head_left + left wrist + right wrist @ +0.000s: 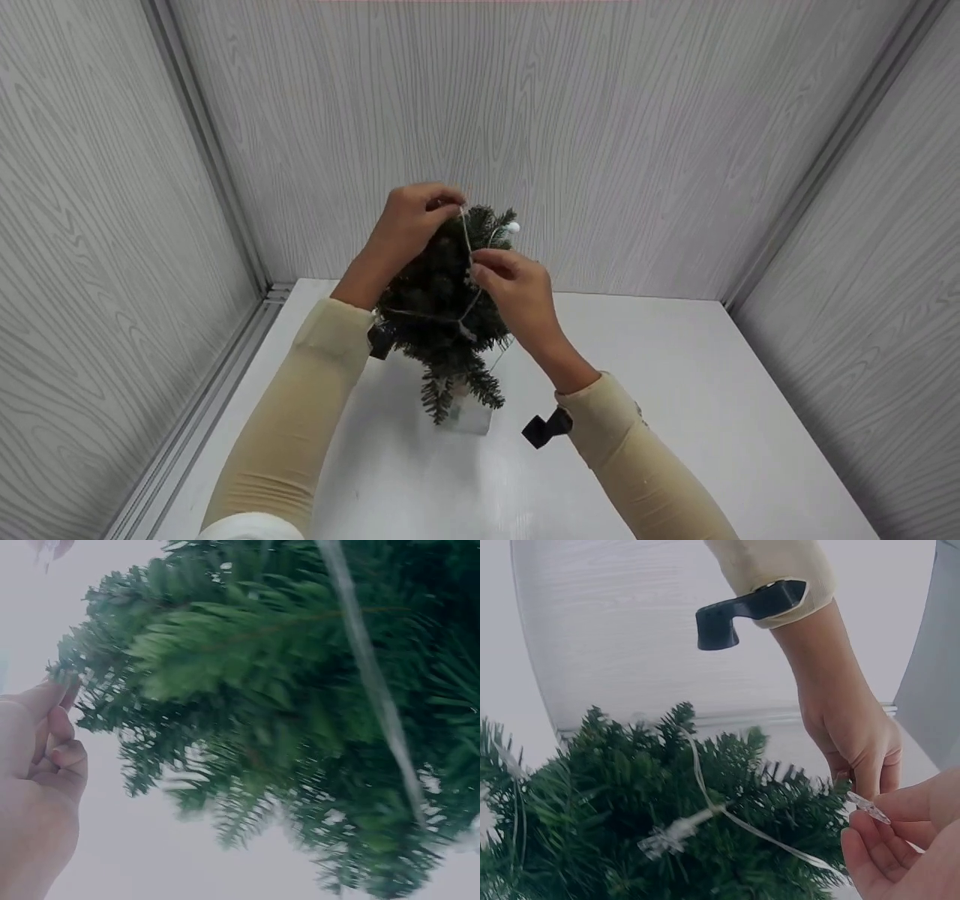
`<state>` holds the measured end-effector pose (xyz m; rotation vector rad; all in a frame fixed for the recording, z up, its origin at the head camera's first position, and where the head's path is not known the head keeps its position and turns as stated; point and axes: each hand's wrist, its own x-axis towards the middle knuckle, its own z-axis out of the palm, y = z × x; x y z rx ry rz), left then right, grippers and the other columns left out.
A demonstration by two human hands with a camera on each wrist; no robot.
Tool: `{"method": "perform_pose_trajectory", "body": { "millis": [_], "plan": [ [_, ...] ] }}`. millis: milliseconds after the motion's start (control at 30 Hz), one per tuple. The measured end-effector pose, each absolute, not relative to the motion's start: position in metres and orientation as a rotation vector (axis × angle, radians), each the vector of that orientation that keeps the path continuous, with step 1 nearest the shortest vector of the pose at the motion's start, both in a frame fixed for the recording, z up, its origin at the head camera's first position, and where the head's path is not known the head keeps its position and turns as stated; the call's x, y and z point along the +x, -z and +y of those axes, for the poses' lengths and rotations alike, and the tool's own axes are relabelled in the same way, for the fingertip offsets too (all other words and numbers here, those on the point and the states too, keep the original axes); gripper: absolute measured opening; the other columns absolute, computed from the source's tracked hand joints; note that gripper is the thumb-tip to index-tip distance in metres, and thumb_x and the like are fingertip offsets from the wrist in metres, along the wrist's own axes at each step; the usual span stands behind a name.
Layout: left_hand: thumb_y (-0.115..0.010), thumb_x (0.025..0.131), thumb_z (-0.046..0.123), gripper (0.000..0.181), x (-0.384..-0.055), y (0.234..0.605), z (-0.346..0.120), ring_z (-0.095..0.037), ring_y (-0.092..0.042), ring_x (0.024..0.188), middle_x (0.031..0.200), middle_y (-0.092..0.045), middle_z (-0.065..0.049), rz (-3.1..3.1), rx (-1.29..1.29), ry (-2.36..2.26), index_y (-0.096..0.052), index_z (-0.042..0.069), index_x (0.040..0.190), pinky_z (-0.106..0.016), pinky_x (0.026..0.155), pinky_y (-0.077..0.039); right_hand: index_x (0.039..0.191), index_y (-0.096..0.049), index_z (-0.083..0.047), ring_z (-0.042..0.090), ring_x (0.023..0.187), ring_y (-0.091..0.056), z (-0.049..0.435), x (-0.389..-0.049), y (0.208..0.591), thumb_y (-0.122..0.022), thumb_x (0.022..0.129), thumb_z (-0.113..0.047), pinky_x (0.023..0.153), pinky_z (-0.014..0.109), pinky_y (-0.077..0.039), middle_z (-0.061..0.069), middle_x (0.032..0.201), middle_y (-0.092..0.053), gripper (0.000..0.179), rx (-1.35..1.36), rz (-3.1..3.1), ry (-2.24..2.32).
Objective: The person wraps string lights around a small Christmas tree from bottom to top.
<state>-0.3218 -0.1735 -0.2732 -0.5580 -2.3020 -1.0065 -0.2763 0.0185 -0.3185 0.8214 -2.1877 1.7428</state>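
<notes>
A small artificial Christmas tree (442,289) stands on the white table, wound with a thin clear-wired light string (765,840). At the tree's top, my left hand (416,221) pinches the string between thumb and fingertips; in the left wrist view those fingers (60,739) lie against the needle tips. Lower and to the right, my right hand (517,289) pinches a clear plastic light (868,808) on the same string. Another clear light (667,836) hangs among the branches. The wire stretches taut between both hands in the head view.
The tree's pale base (469,416) sits on the white tabletop (637,420). A white ball (513,226) shows at the tree's upper right. Grey wood-patterned panels (562,135) enclose the back and sides. Black wrist mounts (546,427) stick out from the sleeves.
</notes>
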Motion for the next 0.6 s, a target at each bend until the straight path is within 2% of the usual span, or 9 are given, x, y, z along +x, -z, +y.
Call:
{"method": "perform_pose_trajectory", "body": {
  "millis": [133,367,600],
  "plan": [
    [-0.063,0.094,0.017,0.014,-0.321,0.283,-0.179,-0.012,-0.064,0.095,0.104,-0.069,-0.001,-2.237,-0.557,1.050,-0.072,0.015,0.104,-0.030,0.084,-0.051,0.114,-0.068,0.001,0.022,0.094,-0.064,0.012,-0.271,0.321,-0.063,0.093,-0.011,0.081,0.031,-0.054,0.014,0.105,-0.064,0.024,0.838,-2.192,-1.743],
    [-0.065,0.092,0.016,0.013,-0.321,0.296,-0.185,-0.013,-0.063,0.086,0.102,-0.070,0.000,-2.127,-0.570,1.076,-0.073,0.013,0.102,-0.031,0.076,-0.051,0.112,-0.070,-0.007,0.012,0.091,-0.064,0.002,-0.266,0.324,-0.066,0.092,-0.019,0.077,0.028,-0.054,0.003,0.104,-0.066,0.024,0.863,-2.207,-1.726],
    [-0.063,0.093,0.018,0.017,-0.322,0.301,-0.188,-0.019,-0.063,0.095,0.102,-0.071,-0.005,-2.066,-0.688,0.782,-0.073,0.008,0.102,-0.033,0.087,-0.049,0.112,-0.070,-0.008,0.009,0.090,-0.064,-0.006,-0.268,0.330,-0.065,0.093,-0.019,0.076,0.026,-0.054,0.000,0.103,-0.067,0.022,0.870,-2.231,-1.653]
  ]
}}
